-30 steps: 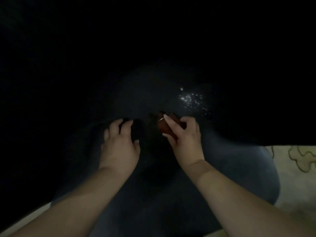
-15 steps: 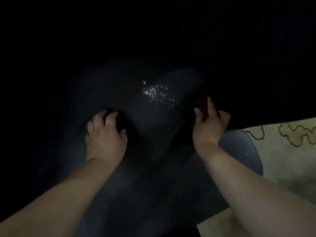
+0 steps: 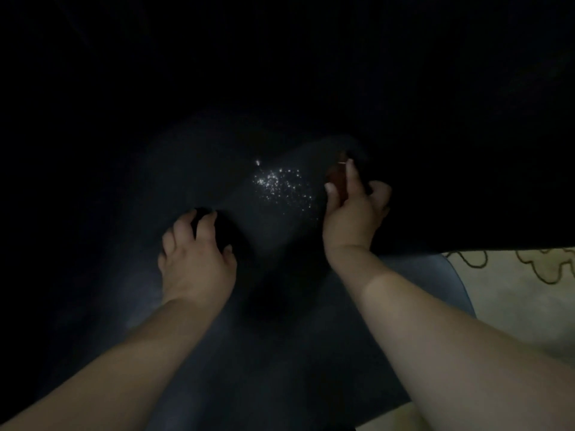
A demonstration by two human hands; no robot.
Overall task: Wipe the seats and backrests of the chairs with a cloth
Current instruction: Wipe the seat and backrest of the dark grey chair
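The room is very dark, and most of what can be made out is a dark blue-grey chair (image 3: 280, 337) directly below the person, its curved surface catching a faint light. A scatter of bright specks (image 3: 281, 186) glints on the upper part of it — droplets or dust, I cannot tell which.

The right hand (image 3: 351, 213) is raised at the right edge of the chair, its fingers curled round a small reddish-brown thing that I take to be the cloth (image 3: 337, 180), bunched up and pressed close to the surface just beside the specks. The left hand (image 3: 196, 253) sits lower and to the left, fingers bent and gripping the chair over a dark hollow or edge, apparently steadying it; it holds nothing loose that I can see.

At the lower right, a pale floor covering (image 3: 513, 290) with looping outlines shows past the chair's rim.

As for progress, I'd judge the wiping to be under way on this one chair — the speckled patch beside the cloth looks not yet wiped. Whether the part in hand is seat or backrest is hard to say in this gloom, and no other chairs are visible, so how many remain is unknown.
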